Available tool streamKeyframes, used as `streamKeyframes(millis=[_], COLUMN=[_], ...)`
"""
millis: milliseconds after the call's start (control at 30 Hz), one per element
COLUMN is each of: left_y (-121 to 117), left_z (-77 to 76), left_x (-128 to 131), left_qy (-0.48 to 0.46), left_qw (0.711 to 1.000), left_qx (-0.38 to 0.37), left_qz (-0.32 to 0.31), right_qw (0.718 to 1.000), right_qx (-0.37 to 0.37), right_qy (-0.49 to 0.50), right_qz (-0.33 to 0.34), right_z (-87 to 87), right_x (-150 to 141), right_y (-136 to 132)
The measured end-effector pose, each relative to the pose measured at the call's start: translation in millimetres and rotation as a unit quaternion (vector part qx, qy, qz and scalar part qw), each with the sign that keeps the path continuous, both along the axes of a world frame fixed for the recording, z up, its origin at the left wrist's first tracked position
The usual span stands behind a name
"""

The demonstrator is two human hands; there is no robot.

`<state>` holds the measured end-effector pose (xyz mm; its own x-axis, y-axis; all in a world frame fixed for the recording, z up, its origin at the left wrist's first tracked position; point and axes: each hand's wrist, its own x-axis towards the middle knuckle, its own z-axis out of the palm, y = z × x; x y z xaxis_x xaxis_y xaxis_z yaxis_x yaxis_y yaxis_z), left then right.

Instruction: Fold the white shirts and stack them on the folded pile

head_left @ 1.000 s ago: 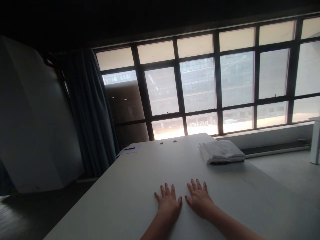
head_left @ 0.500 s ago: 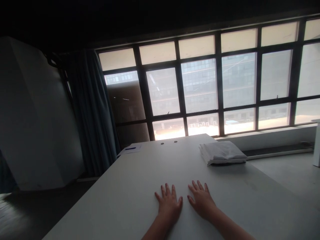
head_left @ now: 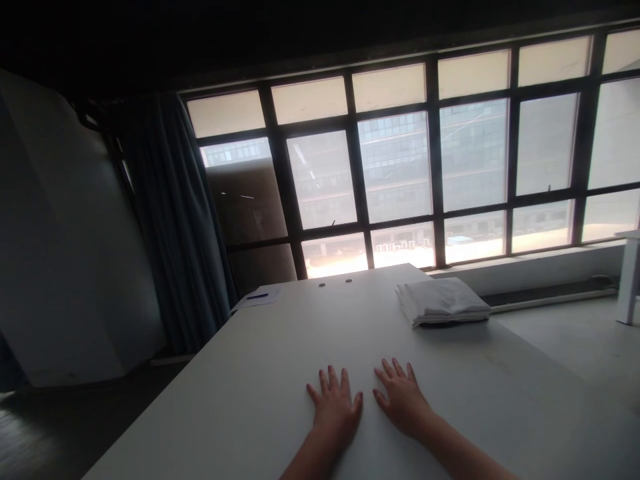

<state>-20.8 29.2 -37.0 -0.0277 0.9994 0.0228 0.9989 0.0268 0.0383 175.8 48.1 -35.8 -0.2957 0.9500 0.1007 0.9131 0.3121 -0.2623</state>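
My left hand (head_left: pixel 336 405) lies flat, palm down, on the white table (head_left: pixel 240 400), fingers spread and holding nothing. My right hand (head_left: pixel 403 399) rests flat beside it, a small gap between the thumbs, also open and bare. Farther back on the right side of the table sits a folded stack of white cloth (head_left: pixel 441 301), well beyond both hands.
A sheet of paper with a blue pen (head_left: pixel 257 297) lies at the table's far left corner, near two small holes (head_left: pixel 335 283). A large gridded window (head_left: pixel 400 167) fills the far wall, a dark curtain (head_left: pixel 175 220) hangs left, a white furniture piece (head_left: pixel 629 277) stands right.
Both hands stay flat in the same place on the table. Only the view has shifted slightly.
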Motion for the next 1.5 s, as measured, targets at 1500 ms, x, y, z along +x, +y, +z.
streamKeyframes(millis=[1500], left_y=[2.5], left_z=[-8.1], left_x=[-2.7], left_qy=[0.016], left_qw=[1.0], left_qx=[0.021], left_qz=[-0.003], right_qw=[1.0], right_qx=[0.005], right_qy=[0.02], right_qz=[0.007], right_z=[-2.0], right_x=[0.7], right_y=[1.2])
